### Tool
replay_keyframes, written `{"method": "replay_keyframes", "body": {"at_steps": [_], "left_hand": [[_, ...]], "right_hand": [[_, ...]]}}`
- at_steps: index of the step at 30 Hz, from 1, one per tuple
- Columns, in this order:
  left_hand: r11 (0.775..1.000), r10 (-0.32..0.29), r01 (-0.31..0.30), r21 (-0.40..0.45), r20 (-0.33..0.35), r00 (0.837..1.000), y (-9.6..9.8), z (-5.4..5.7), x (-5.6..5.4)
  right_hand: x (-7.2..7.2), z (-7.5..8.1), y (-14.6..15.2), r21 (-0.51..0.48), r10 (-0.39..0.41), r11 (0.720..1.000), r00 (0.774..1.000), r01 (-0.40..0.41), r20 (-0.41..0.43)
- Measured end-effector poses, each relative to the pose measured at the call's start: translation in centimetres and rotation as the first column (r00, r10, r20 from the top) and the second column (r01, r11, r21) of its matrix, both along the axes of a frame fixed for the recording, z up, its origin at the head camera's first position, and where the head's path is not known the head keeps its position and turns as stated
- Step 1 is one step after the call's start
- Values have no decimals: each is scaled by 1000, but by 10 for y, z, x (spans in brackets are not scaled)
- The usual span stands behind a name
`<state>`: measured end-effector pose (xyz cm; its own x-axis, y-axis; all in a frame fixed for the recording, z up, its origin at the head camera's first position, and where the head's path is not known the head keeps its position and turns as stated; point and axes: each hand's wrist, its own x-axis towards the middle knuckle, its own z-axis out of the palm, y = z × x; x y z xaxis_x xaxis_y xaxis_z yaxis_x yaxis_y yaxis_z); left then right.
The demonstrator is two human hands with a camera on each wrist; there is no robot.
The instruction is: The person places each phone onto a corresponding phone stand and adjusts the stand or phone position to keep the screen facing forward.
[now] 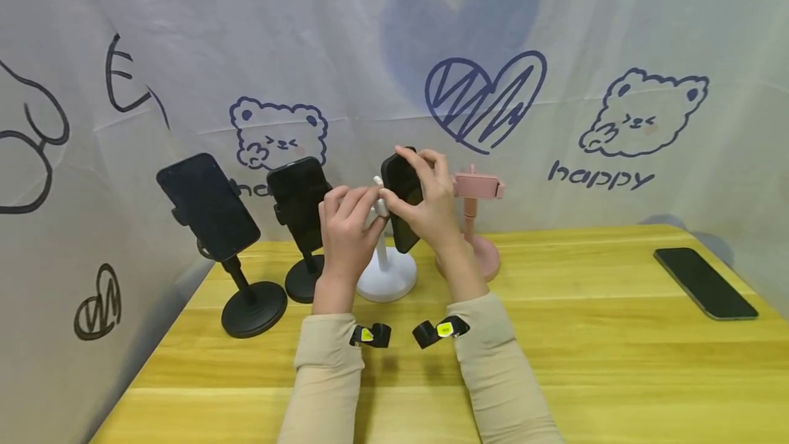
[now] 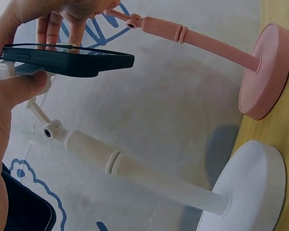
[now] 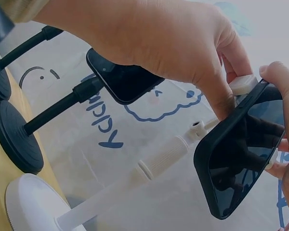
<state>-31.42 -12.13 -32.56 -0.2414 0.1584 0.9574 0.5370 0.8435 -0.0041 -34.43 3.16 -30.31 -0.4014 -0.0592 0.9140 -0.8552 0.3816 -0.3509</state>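
Observation:
A white phone stand (image 1: 387, 278) stands upright between both hands, its round base on the table. My left hand (image 1: 348, 228) grips its white clamp (image 3: 243, 85) at the top, with the thumb against the clamp and phone back in the left wrist view. In my right hand (image 1: 434, 207) is a dark phone (image 1: 401, 177), held by its edges between thumb and fingers. This phone (image 3: 243, 154) sits up against the clamp, tilted, its glossy screen turned to the right. How firmly the clamp bears on the phone is hidden by the fingers.
Two black stands (image 1: 254, 308) hold phones (image 1: 209, 207) at the left. A pink stand (image 1: 477, 187) with a bare clamp stands just right of the right hand. Another phone (image 1: 705, 283) lies flat at the table's right. A printed curtain (image 1: 370, 53) hangs behind.

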Motion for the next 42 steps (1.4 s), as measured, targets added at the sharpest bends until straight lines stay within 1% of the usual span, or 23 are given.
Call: {"method": "replay_keyframes", "body": {"at_steps": [10,17,21,25,31,36,42], "left_hand": [[1000,-12,11,-16,-34,999,1,0,0],[1000,-5,4,-26,-36,999,3,-1,2],[1000,-12,10,-27,-47,999,5,-2,2],[1000,-4,3,-23,-48,999,5,-1,1],[1000,4,-4,-20,-17,1000,4,1,2],[1000,18,-18,-25,-3,1000,3,0,1],[997,71,-71,-9,1,997,2,-1,0]], "right_hand": [[0,-1,4,17,-3,1000,1000,4,-28],[3,-3,5,25,8,1000,1000,-8,-4],[1,-3,7,22,-12,1000,1000,12,-6],[2,-1,8,25,-33,999,999,32,25],[4,0,4,16,-35,999,995,33,93],[4,1,2,6,-56,998,992,56,111],[7,1,-4,-2,-92,996,986,94,140]]}}
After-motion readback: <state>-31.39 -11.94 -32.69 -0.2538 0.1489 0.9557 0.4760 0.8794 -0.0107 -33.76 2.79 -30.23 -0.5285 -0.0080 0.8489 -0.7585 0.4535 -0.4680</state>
